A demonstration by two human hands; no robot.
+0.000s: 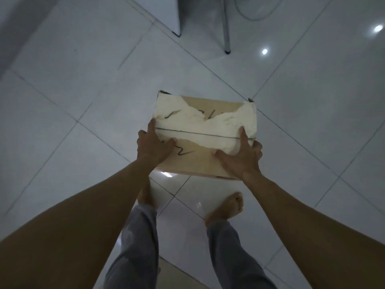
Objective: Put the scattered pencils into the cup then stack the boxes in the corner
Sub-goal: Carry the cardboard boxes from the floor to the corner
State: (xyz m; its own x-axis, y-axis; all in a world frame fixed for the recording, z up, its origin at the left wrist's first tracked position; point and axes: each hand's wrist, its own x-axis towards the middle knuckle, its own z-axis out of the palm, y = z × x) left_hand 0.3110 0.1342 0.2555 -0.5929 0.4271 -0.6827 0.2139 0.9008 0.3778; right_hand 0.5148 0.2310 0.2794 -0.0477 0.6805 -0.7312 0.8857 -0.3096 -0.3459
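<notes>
I hold a cardboard box (205,126) out in front of me above the tiled floor. Its closed top has torn white paper and dark scribbles, with a seam running across the middle. My left hand (153,146) grips the box's near left corner, thumb on top. My right hand (241,156) grips the near right corner the same way. No pencils or cup are in view.
White floor tiles (73,84) spread all around. A metal furniture leg (226,34) and a white panel's corner (177,28) stand ahead at the top, with a cable loop (254,15) beside them. My bare feet (228,207) are below the box.
</notes>
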